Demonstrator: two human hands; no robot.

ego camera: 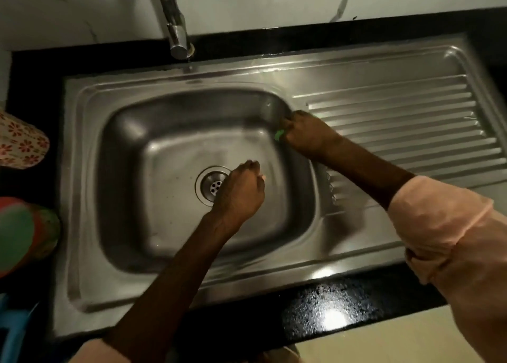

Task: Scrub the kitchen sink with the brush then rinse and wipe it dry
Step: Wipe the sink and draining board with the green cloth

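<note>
The sink (170, 132) is set in a dark table (329, 316), with a ribbed drainboard (397, 127) on its right and a tap (175, 31) over the back rim. The basin floor around the drain (212, 186) is open. The right hand (308, 135) sits at the basin's right rim, by the back corner, fingers curled round a green brush (279, 134), of which only a small tip shows against the wall. The left hand (241, 194) hangs over the basin beside the drain, fingers curled; whether it holds anything I cannot tell.
</note>
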